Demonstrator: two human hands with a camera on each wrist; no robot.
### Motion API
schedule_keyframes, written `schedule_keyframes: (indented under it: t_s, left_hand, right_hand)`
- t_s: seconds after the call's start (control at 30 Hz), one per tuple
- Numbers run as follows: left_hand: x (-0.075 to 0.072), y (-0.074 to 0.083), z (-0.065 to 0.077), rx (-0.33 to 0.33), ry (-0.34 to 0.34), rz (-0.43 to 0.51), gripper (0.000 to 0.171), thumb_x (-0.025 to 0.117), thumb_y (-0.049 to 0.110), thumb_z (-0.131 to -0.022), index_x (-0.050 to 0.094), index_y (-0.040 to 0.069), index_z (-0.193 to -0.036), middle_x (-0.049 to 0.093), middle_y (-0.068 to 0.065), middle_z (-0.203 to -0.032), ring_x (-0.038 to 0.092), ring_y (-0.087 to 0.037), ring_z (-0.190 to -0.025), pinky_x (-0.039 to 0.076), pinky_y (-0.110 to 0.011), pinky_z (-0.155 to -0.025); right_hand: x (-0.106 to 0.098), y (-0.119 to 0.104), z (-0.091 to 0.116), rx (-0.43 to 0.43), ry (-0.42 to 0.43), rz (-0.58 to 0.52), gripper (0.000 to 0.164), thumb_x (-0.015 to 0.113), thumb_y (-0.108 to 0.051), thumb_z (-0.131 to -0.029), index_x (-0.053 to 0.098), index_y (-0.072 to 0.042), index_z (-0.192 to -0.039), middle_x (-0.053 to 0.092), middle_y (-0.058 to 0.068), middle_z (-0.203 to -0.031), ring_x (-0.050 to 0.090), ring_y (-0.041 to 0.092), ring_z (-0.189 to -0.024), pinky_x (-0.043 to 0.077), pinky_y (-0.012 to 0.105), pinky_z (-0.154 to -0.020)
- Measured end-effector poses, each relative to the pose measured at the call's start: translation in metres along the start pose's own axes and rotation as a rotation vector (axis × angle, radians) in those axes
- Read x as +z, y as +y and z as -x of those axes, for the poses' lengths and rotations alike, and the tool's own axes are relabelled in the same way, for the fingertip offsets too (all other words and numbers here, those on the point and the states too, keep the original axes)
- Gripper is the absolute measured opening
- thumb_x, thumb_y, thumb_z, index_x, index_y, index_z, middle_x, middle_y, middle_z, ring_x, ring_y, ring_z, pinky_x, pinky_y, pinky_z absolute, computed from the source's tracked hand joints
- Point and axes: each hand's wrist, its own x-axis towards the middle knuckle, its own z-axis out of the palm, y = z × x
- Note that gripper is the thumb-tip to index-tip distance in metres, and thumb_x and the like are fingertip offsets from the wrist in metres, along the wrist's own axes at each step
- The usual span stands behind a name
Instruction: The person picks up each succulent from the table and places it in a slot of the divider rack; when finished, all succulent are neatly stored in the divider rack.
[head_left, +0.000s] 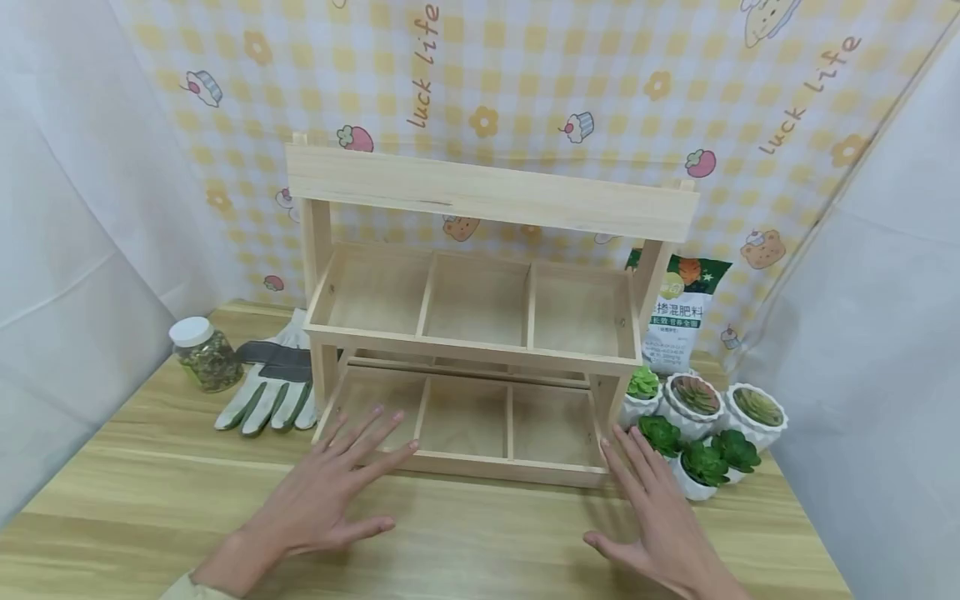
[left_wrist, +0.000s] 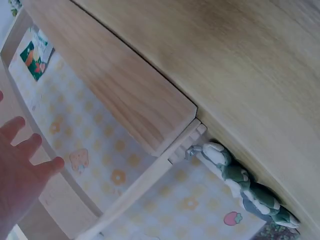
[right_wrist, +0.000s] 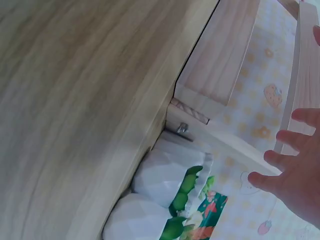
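Wood table nearest, 6 o'clock; over it, L hand at 7 and R hand at 5, fingers spread, nothing held. Rack beyond, ctr to 12: prob. light for its size, stiff, not slippery; thin dividers may be fragile. Best hold: side posts, not top board.

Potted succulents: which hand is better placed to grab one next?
Right, I'd say. The right hand is empty, its fingers just beside the potted succulents. The left hand, also empty, is at the opposite end of the wooden shelf.
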Motion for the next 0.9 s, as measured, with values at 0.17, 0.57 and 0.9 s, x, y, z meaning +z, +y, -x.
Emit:
schedule_keyframes:
  t_s: [0.17,0.57,0.9]
  left_hand:
    - [-0.01,-0.007,0.0,-0.023,0.013,0.011,0.075,0.035,0.067,-0.085,0.04,0.019,-0.142,0.023,-0.013,-0.151,0.02,-0.037,-0.135,0.007,-0.05,-0.108]
    - [-0.036,-0.032,-0.008,-0.038,0.292,0.052,0.073,0.04,0.064,-0.086,0.051,0.01,-0.133,0.036,-0.018,-0.143,0.029,-0.035,-0.132,0.013,-0.045,-0.109]
    - [-0.051,-0.056,-0.02,-0.081,0.547,0.079,0.072,0.044,0.06,-0.088,0.055,0.0,-0.126,0.045,-0.029,-0.131,0.037,-0.039,-0.126,0.021,-0.045,-0.106]
  right_hand:
    - [-0.005,0.012,0.003,-0.037,0.095,-0.054,0.095,0.073,-0.053,-0.068,0.037,-0.005,-0.142,0.032,0.015,-0.147,0.023,0.032,-0.135,0.007,0.028,-0.109]
    - [-0.034,0.049,0.02,0.107,0.202,-0.079,0.08,0.08,-0.027,-0.067,0.047,-0.003,-0.136,0.046,0.017,-0.133,0.038,0.018,-0.123,0.019,0.012,-0.1]
    - [-0.053,0.085,0.03,0.164,0.361,-0.118,0.071,0.077,-0.026,-0.072,0.05,0.0,-0.132,0.052,0.022,-0.126,0.035,0.001,-0.124,0.022,0.014,-0.1]
